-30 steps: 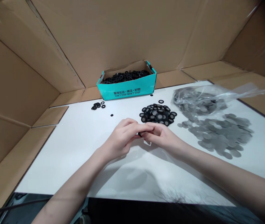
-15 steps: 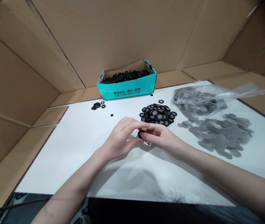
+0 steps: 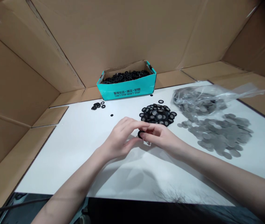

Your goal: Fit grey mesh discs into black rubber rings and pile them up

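Between my two hands, above the white table, is a small black ring [image 3: 140, 134]. My left hand [image 3: 123, 137] curves around it, thumb below and index finger above, closed on its edge. The thumb of my right hand [image 3: 161, 135] presses on the ring's face, with the other fingers curled behind and partly hidden. Just beyond the fingertips lies a heap of black rings with grey mesh centres [image 3: 157, 113]. To the right spreads a pile of loose grey discs [image 3: 223, 133].
A turquoise box [image 3: 127, 91] full of black rings stands at the back. Several black rings [image 3: 97, 105] lie at the left. A clear plastic bag [image 3: 199, 99] of grey discs rests at the back right. Cardboard walls [image 3: 132, 34] surround the white table [image 3: 64, 149].
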The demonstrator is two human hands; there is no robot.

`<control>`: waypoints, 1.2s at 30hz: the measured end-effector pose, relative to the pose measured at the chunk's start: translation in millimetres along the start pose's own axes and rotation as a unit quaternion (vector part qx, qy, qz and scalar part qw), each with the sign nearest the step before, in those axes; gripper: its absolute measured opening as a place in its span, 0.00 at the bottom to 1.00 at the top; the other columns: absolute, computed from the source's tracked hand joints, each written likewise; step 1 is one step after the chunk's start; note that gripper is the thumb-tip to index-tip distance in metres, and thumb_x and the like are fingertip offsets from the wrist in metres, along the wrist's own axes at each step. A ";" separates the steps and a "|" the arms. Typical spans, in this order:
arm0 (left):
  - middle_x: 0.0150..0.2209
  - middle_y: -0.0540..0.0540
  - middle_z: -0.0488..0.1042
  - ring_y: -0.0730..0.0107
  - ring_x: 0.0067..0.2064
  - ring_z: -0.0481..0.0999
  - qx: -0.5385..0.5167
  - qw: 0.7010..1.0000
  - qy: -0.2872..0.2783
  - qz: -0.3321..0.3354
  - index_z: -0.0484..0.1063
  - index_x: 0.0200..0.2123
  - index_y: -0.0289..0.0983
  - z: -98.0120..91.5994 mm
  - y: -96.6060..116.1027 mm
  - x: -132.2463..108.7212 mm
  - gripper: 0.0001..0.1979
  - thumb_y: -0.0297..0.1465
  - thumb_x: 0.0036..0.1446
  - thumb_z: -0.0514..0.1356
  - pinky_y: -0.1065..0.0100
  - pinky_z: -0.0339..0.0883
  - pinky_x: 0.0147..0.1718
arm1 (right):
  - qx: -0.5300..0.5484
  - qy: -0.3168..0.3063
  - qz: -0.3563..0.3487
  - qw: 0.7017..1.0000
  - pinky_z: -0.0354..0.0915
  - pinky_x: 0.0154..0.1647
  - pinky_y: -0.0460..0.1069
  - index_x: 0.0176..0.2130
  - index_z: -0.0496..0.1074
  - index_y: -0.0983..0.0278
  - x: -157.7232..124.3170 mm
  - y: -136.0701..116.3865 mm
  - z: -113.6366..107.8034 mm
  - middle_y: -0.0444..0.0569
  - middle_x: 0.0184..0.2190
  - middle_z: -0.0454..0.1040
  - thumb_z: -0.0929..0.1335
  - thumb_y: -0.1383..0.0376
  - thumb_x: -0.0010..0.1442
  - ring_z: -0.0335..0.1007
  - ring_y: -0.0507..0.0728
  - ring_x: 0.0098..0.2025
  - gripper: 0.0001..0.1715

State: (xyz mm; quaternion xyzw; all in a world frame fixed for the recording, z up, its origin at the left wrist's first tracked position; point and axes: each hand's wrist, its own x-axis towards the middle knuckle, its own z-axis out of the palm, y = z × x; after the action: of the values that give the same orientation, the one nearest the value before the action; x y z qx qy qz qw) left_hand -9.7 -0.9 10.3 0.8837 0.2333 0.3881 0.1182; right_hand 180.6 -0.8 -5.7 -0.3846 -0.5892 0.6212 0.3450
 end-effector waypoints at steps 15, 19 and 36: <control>0.47 0.44 0.78 0.64 0.44 0.75 0.012 1.000 -0.019 -0.011 0.65 0.55 0.41 -1.9 1.7 0.3 0.19 0.24 0.62 0.61 0.61 0.70 0.45 | -0.001 -0.006 0.001 1.000 0.52 0.27 0.48 0.31 0.71 0.64 1.0 2.5 0.0 0.42 0.26 0.64 0.71 0.55 0.53 0.56 0.50 0.27 0.14; 0.47 0.44 0.78 0.64 0.44 0.75 0.011 1.000 -0.025 -0.011 0.64 0.55 0.41 -2.3 1.8 0.9 0.19 0.24 0.61 0.61 0.61 0.70 0.45 | 0.001 -0.004 0.002 1.000 0.53 0.28 0.48 0.30 0.71 0.64 0.7 2.5 0.5 0.43 0.27 0.64 0.71 0.55 0.52 0.57 0.51 0.28 0.14; 0.46 0.43 0.77 0.63 0.43 0.75 0.009 0.999 -0.039 -0.022 0.64 0.55 0.40 -1.4 1.5 0.0 0.20 0.25 0.61 0.61 0.60 0.70 0.43 | -0.010 0.002 -0.013 1.000 0.53 0.27 0.47 0.29 0.68 0.63 1.5 3.8 1.6 0.41 0.25 0.62 0.70 0.56 0.53 0.56 0.50 0.27 0.14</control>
State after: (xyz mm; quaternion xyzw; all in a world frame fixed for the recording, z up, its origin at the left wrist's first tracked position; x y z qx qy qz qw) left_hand -10.2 -2.2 11.8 0.8940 0.2514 0.3481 0.1277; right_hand 178.7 -0.4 -9.6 -0.3813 -0.6001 0.6097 0.3503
